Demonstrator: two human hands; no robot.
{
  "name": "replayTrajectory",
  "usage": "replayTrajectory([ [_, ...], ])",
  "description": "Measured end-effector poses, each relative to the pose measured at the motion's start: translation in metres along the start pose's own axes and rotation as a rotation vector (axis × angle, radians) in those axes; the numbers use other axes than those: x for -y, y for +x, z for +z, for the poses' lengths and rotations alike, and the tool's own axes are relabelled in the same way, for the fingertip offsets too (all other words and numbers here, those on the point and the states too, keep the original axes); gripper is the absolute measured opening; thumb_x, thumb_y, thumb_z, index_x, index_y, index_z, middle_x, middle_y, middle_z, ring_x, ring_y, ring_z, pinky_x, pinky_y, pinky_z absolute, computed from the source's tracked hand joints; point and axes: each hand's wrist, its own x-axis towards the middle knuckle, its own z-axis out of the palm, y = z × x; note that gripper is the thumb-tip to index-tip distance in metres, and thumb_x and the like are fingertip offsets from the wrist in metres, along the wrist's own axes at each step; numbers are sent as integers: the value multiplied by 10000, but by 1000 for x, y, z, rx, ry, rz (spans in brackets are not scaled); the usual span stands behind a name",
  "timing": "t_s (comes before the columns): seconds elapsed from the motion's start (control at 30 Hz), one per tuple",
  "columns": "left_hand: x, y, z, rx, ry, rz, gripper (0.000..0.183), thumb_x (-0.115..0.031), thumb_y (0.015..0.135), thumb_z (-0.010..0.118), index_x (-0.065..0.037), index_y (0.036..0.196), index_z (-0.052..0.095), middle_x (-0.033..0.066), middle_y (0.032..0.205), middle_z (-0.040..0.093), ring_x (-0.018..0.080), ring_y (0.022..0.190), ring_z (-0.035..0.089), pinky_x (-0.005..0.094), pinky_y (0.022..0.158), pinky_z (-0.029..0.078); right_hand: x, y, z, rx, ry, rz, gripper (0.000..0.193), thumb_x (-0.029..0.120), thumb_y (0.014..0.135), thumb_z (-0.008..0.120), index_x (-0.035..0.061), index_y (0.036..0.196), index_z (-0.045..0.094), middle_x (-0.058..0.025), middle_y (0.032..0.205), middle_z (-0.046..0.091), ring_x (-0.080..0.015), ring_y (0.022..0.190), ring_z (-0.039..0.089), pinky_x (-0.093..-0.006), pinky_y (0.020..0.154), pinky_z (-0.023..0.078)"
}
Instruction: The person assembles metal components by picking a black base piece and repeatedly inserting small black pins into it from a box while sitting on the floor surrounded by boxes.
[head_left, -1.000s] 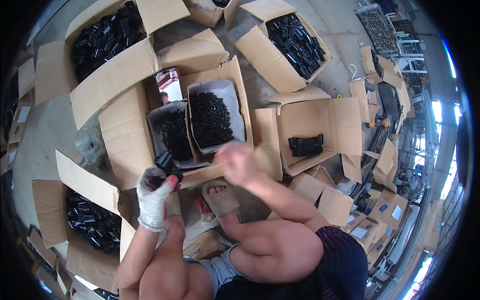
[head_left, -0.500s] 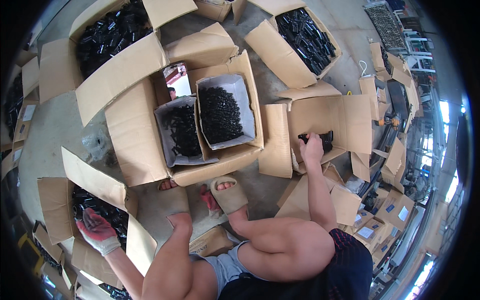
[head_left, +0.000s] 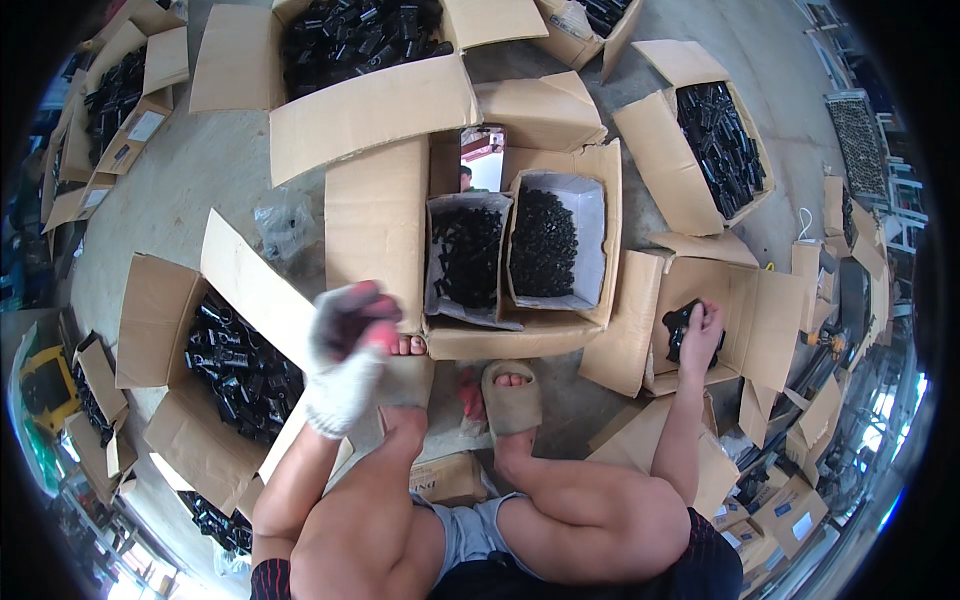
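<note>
My left hand (head_left: 350,355), in a white knit glove with a red palm, is raised near my left foot, beside the left carton. Its fingers curl inward; motion blur and the glove hide whatever may be in them. At the right, my bare right hand (head_left: 706,330) reaches into an open carton (head_left: 760,325), fingers closed round a black plastic piece (head_left: 680,322). More black pieces lie low in that carton, partly covered by the hand. The left carton (head_left: 150,330) is filled with shiny black plastic parts (head_left: 240,375).
Ahead stands a carton (head_left: 375,240) containing two grey bins (head_left: 590,205) of small black parts and an upright phone (head_left: 482,160). Other cartons of black parts (head_left: 715,140) stand around. A red glove (head_left: 470,395) lies between my sandals (head_left: 512,410). Clear plastic (head_left: 283,228) sits on the floor.
My left hand has risen from the left carton and swung right, its fingers going from spread to curled. The right hand stays in its carton, raised slightly with the black piece. The view has shifted left.
</note>
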Motion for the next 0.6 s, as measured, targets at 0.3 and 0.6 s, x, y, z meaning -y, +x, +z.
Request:
replayTrajectory([
  [0.3,42,13,73,469,380,325,886,-92,820,874,6,1561,398,156,1508,547,204,1341,559,364,1087,489,208,-125,96,834,1036,560,207,125,1047,548,86,1248,571,-82,1041,671,-174,858,680,-310,773,595],
  [0.6,50,19,56,317,-65,-79,742,-194,877,844,1,1491,478,126,1374,629,166,1233,603,325,1055,491,200,-153,137,1039,749,612,144,120,1008,670,64,1128,613,-42,1023,710,-143,874,736,-230,674,574],
])
